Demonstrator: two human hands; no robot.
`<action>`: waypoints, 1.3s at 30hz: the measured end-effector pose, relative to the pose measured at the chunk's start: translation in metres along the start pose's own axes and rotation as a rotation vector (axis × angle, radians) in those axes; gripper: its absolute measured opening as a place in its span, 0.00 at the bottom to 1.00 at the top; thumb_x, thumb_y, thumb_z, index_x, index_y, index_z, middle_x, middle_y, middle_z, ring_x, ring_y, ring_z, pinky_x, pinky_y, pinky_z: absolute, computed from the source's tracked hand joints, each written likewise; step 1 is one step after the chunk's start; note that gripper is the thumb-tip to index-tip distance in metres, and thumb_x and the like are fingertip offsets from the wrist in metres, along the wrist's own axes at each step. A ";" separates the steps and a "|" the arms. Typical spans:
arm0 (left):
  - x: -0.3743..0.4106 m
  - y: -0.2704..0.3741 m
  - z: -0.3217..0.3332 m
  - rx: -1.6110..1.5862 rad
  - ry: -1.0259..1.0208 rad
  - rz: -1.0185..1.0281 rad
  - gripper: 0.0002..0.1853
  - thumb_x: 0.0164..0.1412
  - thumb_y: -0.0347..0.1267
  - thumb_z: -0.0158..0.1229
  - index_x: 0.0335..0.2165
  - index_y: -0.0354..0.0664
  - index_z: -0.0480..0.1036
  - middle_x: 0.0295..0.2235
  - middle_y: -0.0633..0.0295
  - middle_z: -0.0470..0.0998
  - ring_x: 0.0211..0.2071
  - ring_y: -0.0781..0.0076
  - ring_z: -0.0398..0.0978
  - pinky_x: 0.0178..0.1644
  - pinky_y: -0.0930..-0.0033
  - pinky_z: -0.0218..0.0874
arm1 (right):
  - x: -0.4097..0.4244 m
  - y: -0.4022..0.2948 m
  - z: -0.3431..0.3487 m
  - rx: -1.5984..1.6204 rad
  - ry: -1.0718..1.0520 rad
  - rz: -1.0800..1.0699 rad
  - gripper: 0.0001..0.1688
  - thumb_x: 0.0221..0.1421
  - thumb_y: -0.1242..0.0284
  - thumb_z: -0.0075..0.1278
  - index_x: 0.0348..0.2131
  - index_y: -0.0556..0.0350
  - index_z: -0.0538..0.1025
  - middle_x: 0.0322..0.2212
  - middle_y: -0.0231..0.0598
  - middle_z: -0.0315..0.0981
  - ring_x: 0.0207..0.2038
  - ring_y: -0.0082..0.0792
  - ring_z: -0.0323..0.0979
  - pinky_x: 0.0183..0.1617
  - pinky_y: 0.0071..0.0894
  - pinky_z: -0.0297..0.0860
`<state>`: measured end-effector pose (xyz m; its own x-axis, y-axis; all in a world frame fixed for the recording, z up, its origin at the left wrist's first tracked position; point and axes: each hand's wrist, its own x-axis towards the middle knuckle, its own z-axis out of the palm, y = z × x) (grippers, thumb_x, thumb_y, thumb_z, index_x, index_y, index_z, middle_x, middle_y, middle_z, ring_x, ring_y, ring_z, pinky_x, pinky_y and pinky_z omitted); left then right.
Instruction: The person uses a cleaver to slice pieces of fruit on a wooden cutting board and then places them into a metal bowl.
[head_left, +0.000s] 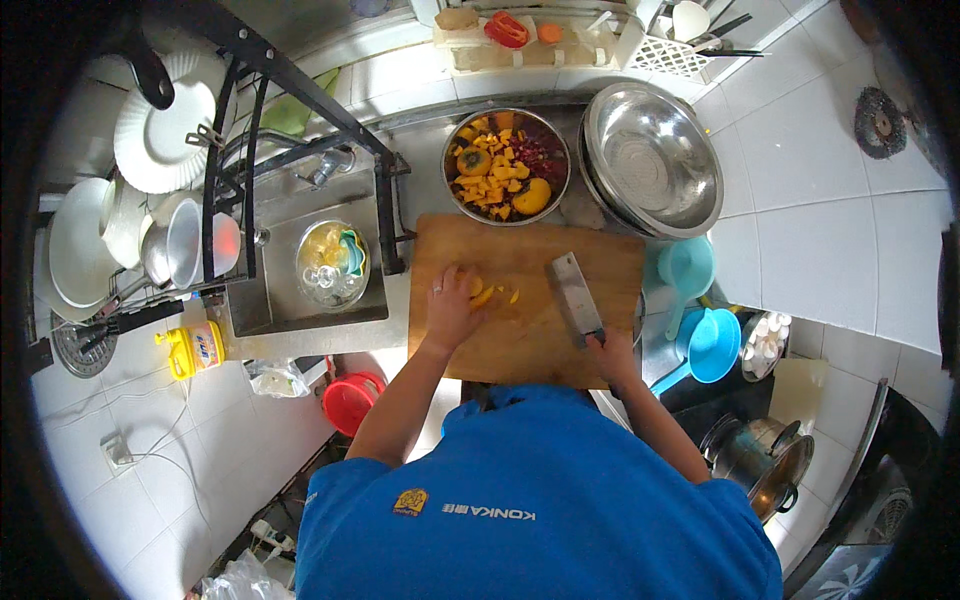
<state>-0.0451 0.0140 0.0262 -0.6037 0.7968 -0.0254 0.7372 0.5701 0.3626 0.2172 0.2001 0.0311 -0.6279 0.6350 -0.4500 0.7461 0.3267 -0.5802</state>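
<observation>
A wooden cutting board (517, 352) lies in front of me. My left hand (454, 311), wearing a ring, is at its left side with the fingers curled around cut orange fruit (480, 296). Small yellow slivers (514, 296) lie just right of those pieces. My right hand (613, 358) grips the handle of a cleaver (576, 294). Its broad blade is over the right part of the board, pointing away from me and apart from the fruit. Beyond the board, a steel bowl (448, 187) holds orange fruit chunks (491, 176), larger rounded orange pieces and dark red bits (541, 157).
Left is a steel sink (255, 300) with a filled clear bowl (330, 289), below a black dish rack (300, 112). Stacked steel basins (652, 157) stand back right. Turquoise (686, 270) and blue (712, 345) dippers sit right of the board, near a steel pot (757, 450).
</observation>
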 end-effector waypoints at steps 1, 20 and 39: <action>-0.001 -0.001 0.002 -0.014 -0.019 -0.021 0.33 0.40 0.33 0.67 0.48 0.43 0.67 0.48 0.52 0.64 0.47 0.51 0.63 0.48 0.56 0.60 | -0.002 -0.004 0.002 -0.001 -0.015 0.021 0.20 0.51 0.61 0.49 0.34 0.63 0.75 0.29 0.58 0.74 0.33 0.56 0.73 0.36 0.50 0.67; -0.013 0.014 0.029 -0.270 0.029 -0.076 0.21 0.45 0.29 0.62 0.42 0.39 0.72 0.41 0.52 0.70 0.44 0.53 0.67 0.47 0.59 0.63 | 0.005 -0.048 0.053 -0.087 -0.175 0.107 0.22 0.55 0.60 0.45 0.39 0.62 0.71 0.32 0.61 0.73 0.35 0.62 0.71 0.39 0.57 0.65; -0.020 0.026 0.042 -0.392 0.231 -0.017 0.16 0.46 0.27 0.61 0.37 0.38 0.73 0.40 0.54 0.70 0.41 0.52 0.68 0.44 0.58 0.63 | 0.014 -0.025 0.035 -0.190 -0.171 -0.209 0.17 0.52 0.67 0.45 0.39 0.59 0.68 0.29 0.61 0.72 0.33 0.63 0.70 0.36 0.59 0.65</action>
<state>-0.0006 0.0213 -0.0030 -0.6997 0.6968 0.1577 0.5827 0.4288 0.6904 0.1819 0.1768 0.0155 -0.7879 0.4189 -0.4513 0.6150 0.5727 -0.5421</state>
